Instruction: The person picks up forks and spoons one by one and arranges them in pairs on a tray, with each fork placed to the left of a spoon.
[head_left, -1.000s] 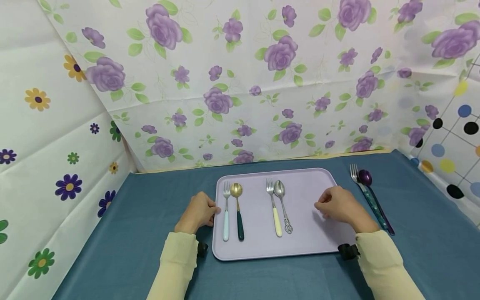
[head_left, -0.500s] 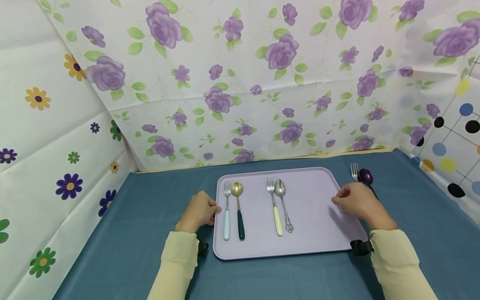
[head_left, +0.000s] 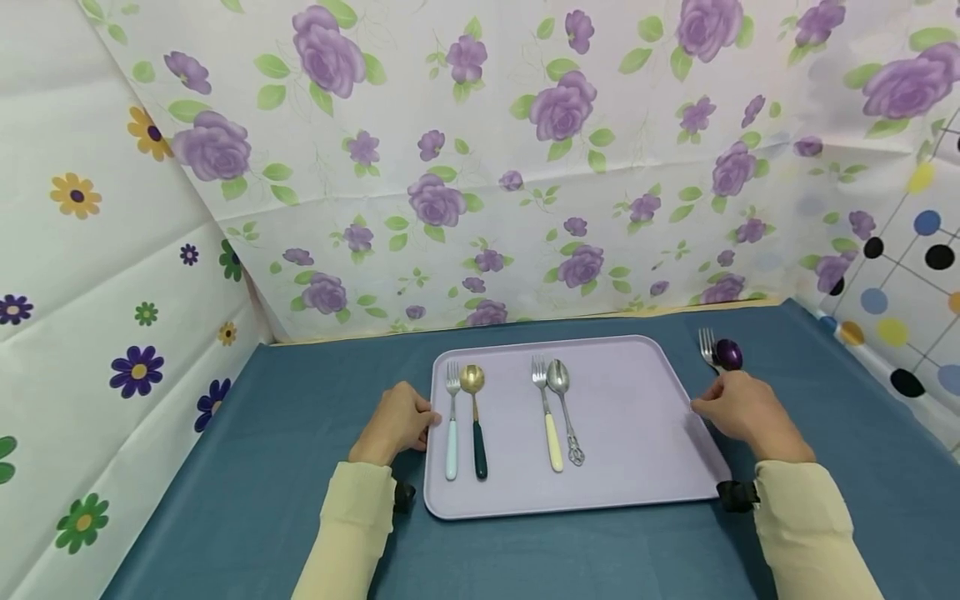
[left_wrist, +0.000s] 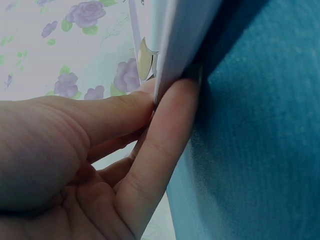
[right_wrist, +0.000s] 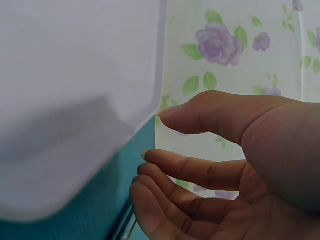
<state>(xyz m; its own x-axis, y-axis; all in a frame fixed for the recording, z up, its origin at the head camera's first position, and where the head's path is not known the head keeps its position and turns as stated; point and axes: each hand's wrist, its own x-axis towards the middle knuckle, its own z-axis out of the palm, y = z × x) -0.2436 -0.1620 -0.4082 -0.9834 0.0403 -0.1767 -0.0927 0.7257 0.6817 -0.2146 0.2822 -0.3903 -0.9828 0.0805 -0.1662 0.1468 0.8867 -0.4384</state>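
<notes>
A lilac tray (head_left: 637,433) lies on the blue cloth in the head view. My left hand (head_left: 393,422) pinches its left rim, thumb on top and a finger underneath, as the left wrist view shows. At the tray's right rim is my right hand (head_left: 750,417); in the right wrist view its thumb and loosely bent fingers are spread beside the rim, holding nothing. On the tray lie a fork with a pale blue handle (head_left: 452,454), a gold spoon with a dark green handle (head_left: 479,450), a fork with a yellow handle (head_left: 553,442) and an ornate silver spoon (head_left: 558,379).
Right of the tray, another fork (head_left: 707,343) and a purple spoon (head_left: 728,354) lie on the cloth (head_left: 300,500), their handles hidden behind my right hand. Flowered sheets (head_left: 487,167) stand behind and at the left; a dotted one (head_left: 900,308) is at the right.
My right hand has moved right, from over the tray to its right rim, covering the handles of the outer fork and purple spoon. My left hand stays at the left rim.
</notes>
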